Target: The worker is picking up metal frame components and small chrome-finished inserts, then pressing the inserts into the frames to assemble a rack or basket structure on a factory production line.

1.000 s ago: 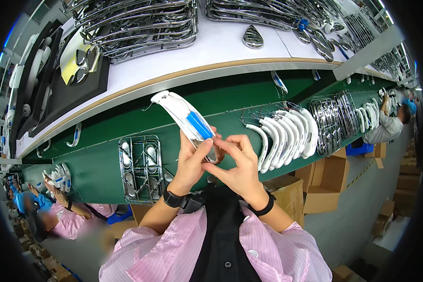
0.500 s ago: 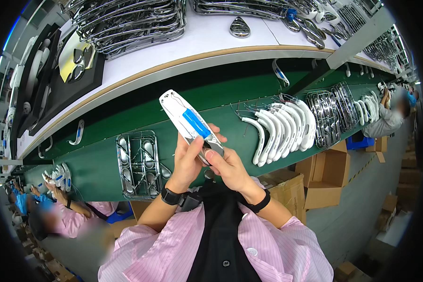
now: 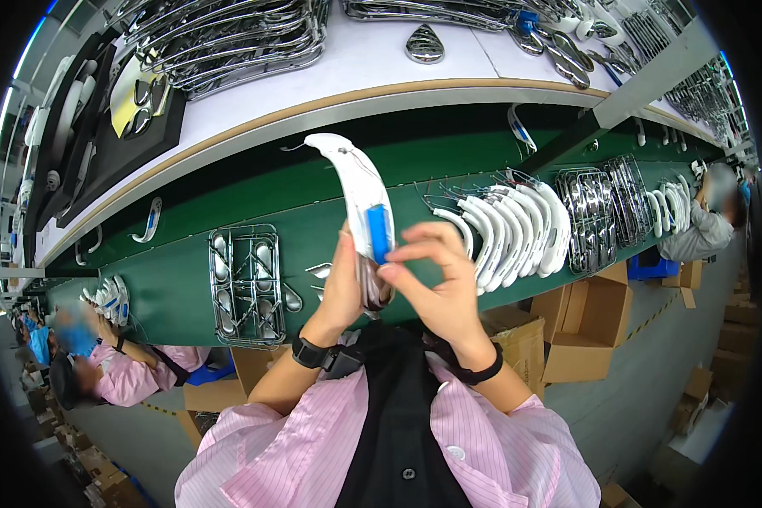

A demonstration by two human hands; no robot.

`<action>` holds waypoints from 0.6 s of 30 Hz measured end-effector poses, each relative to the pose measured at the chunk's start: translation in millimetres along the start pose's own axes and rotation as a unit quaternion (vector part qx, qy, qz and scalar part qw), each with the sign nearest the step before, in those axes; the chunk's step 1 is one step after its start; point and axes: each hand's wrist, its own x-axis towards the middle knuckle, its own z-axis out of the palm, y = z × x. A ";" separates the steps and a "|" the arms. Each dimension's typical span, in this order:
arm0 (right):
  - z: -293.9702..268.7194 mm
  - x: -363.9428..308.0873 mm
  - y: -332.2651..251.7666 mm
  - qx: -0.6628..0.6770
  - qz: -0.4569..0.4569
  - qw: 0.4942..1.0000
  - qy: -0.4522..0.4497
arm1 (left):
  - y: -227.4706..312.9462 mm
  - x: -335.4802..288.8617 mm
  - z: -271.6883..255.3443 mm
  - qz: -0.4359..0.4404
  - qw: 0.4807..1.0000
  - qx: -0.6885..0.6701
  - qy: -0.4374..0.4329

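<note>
My left hand (image 3: 340, 284) is closed around the lower end of a curved white plastic housing (image 3: 345, 169), which stands up from my grip over the green bench. Thin wires run along its upper part, and a dark glossy piece (image 3: 371, 288) shows at its bottom. A strip of blue film (image 3: 377, 227) covers part of the housing's face. Thumb and forefinger of my right hand (image 3: 442, 284) come together at the film's lower edge, the other fingers bent above. On the bench left of my hands stands a wire rack (image 3: 245, 284) with shiny spoon-shaped parts.
Right of my hands lie several white curved housings (image 3: 516, 233) with wires, then stacked chrome racks (image 3: 597, 216). A shelf (image 3: 381, 91) with chrome parts spans above the green bench (image 3: 173, 296). Open cardboard boxes (image 3: 580, 326) stand below right. Co-workers sit at left and right.
The housing has turned more upright and shows its curved side. My right hand has shifted from the housing's lower end to the blue film's lower edge.
</note>
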 end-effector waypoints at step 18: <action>-52.0 97.5 169.1 0.201 0.244 0.936 -0.153 | -50.9 102.1 -3.0 0.086 0.717 0.689 0.059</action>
